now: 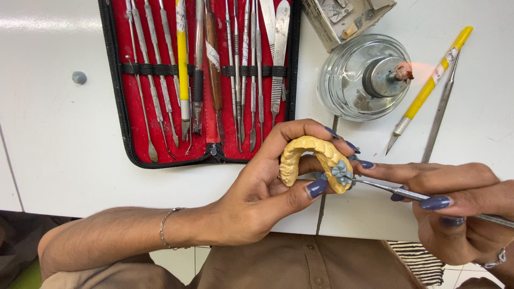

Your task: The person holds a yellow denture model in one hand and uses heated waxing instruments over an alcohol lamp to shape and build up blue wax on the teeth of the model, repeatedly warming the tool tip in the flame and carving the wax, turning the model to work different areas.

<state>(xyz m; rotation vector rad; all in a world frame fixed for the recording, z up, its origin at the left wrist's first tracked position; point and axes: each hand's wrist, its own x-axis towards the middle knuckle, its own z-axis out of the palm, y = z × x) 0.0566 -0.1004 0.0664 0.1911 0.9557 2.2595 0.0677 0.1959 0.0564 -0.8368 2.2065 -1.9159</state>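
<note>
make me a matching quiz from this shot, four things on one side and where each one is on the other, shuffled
Things:
1. yellow dental cast
2. thin metal carving tool
3. glass spirit lamp
4. yellow-handled knife

Places:
A. lying on the white bench right of the lamp
B. held in the left hand
C. standing lit, beside the red tool case
D. held in the right hand, tip at the grey wax tooth

Pairs: 1-B, 2-D, 3-C, 4-A

Tool case [120, 91] left of burner [367, 75], behind hands.
</note>
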